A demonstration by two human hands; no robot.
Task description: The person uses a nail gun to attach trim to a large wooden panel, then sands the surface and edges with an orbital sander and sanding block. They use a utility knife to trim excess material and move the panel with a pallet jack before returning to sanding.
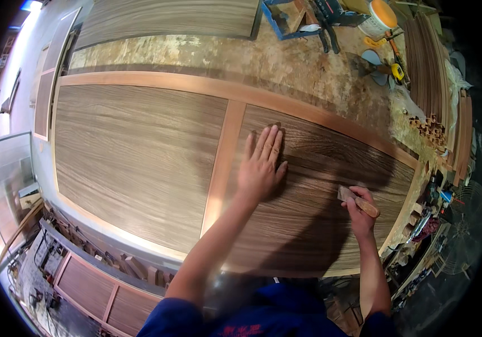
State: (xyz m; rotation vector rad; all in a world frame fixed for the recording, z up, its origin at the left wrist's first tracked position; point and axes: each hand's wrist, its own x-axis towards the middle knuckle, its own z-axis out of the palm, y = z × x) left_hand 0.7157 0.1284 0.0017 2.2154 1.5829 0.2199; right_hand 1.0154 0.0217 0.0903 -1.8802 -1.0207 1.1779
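Observation:
A large framed panel with dark wood grain and reddish wooden rails lies flat before me. One cross rail divides it in two. My left hand rests flat on the right section, fingers stretched out and slightly spread, just right of that rail. Farther right, my right hand is closed round a scraper with a wooden handle and a broad, flat grey blade. The blade points up and left over the panel; whether it touches the surface I cannot tell.
Beyond the panel, the worn worktop carries another wood-grain board, a blue tray, a white tub and a yellow tape measure. Bundled wood strips lie at far right. A smaller framed panel stands low at left.

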